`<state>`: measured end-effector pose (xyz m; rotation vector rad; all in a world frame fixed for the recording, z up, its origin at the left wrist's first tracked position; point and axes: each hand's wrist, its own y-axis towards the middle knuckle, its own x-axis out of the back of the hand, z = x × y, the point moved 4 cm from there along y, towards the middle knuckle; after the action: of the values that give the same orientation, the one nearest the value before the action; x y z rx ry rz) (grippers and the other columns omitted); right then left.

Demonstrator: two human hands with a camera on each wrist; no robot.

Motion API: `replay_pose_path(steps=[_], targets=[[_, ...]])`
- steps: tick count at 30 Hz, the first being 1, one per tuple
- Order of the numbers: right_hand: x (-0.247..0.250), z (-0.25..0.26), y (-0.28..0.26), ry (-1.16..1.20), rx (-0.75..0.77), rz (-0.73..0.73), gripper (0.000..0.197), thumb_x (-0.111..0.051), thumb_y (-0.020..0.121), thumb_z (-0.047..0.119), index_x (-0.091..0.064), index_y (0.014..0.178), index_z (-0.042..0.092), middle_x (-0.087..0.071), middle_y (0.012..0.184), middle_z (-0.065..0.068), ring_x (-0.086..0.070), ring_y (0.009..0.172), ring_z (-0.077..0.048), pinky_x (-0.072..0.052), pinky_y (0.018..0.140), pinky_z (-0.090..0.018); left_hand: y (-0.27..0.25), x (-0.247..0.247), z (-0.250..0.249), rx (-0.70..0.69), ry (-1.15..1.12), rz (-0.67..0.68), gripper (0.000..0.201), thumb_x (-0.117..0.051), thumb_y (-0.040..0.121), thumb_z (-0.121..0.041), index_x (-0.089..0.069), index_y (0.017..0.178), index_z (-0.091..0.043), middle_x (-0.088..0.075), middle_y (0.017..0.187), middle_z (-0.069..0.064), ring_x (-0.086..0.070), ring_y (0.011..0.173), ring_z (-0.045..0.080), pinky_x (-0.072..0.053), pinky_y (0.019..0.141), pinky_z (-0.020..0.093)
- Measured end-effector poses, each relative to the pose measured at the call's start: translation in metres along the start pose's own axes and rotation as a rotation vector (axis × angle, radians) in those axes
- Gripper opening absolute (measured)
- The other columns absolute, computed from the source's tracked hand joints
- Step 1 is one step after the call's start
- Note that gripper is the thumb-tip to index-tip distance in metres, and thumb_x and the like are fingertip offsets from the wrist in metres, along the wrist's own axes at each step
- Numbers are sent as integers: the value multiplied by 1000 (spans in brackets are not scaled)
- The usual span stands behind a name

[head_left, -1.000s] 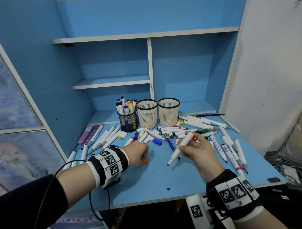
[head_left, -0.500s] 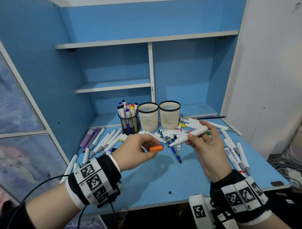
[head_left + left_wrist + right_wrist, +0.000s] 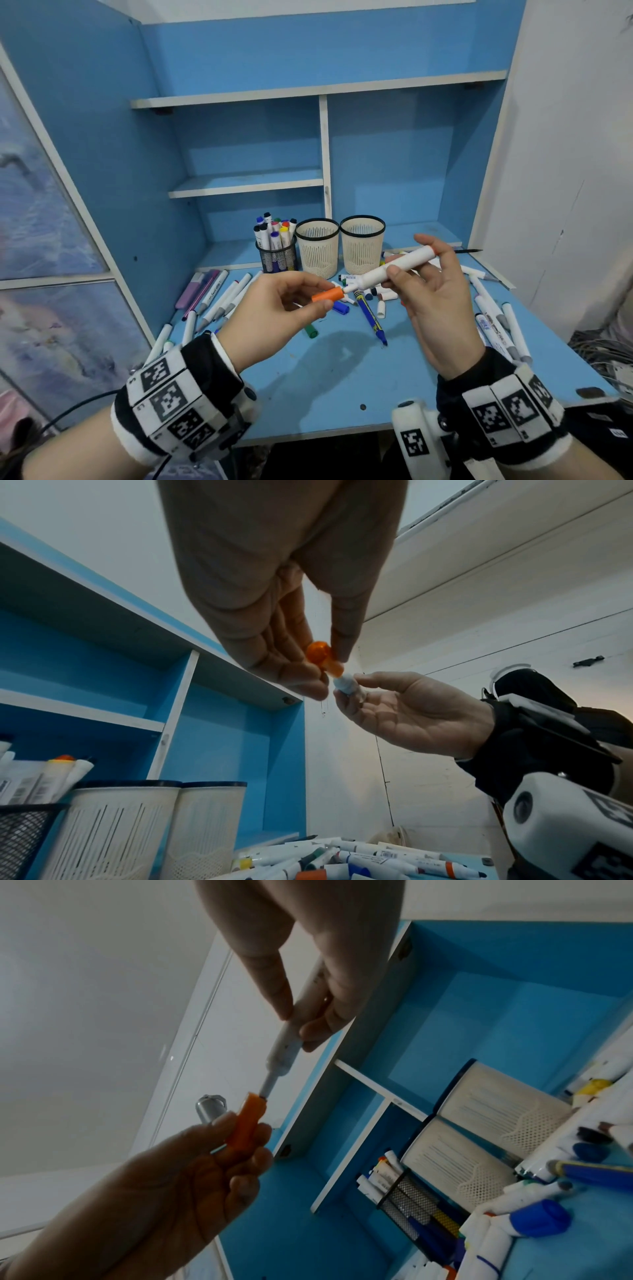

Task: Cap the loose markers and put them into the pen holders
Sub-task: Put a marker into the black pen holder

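Head view: evenly bright and sharp; soft shadows of both hands fall on the blue desk (image 3: 308, 377) below the fingers.
Edges: wide-angle bending of the shelf lines.
Wrist views: dimmer and backlit; the left hand (image 3: 274, 574) and right hand (image 3: 301, 934) read dark and soft against the pale wall beyond the fingertips.

Both arms come in from the bottom of the frame, each wrist wrapped in a black-and-white tagged band. Left hand (image 3: 277, 308) sits centre-left, palm turned inward, thumb and fingertips pinching an orange cap (image 3: 327, 294). Right hand (image 3: 435, 305) is centre-right, palm up, fingers curled round a white marker (image 3: 394, 269) — the two hands nearly meet mid-frame.
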<state>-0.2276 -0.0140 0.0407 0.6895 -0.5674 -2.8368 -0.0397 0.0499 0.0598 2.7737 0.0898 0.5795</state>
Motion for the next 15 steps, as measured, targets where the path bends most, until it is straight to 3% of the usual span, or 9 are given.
replay_pose_path(steps=[2,5,7,11,13,15], targets=[[-8,0,0,33,5,32,41,-65,76,3,-48,111,18,-68,87,-9,-66,78,-18,-54,70,-25,0,3,-3,-11,15,-19,18,-71,80,-7,-73,91,-20,-73,81,5,-66,69,13,-54,62,24],[-18,-3,0,42,-1,90,35,-62,79,-2,-46,104,16,-66,86,-11,-65,77,-20,-54,70,-25,0,7,-3,-28,45,-72,18,-72,80,-8,-74,92,-21,-72,80,7,-66,73,27,-57,72,45],[-23,-6,0,36,4,107,32,-58,82,-8,-43,100,15,-66,88,-14,-65,79,-25,-54,71,-26,-1,9,-3,-37,42,-122,18,-72,80,-9,-74,89,-25,-72,79,9,-64,74,34,-54,71,53],[-31,-5,1,42,36,122,32,-62,76,4,-40,97,16,-63,91,-20,-65,81,-28,-54,73,-28,-5,11,-3,-30,-2,-216,19,-70,81,-9,-73,89,-27,-74,79,6,-67,78,36,-54,75,54],[-34,-5,1,31,59,132,32,-59,81,-3,-39,97,17,-65,89,-17,-65,83,-26,-54,75,-29,-6,11,-3,-30,-12,-231,19,-69,82,-10,-73,90,-27,-74,78,6,-67,76,36,-55,73,53],[-36,-6,1,15,78,145,35,-53,85,-13,-37,97,17,-67,85,-12,-66,84,-23,-54,76,-28,-5,11,-1,-29,-6,-230,18,-66,84,-7,-73,91,-23,-73,75,6,-68,68,26,-57,71,44]])
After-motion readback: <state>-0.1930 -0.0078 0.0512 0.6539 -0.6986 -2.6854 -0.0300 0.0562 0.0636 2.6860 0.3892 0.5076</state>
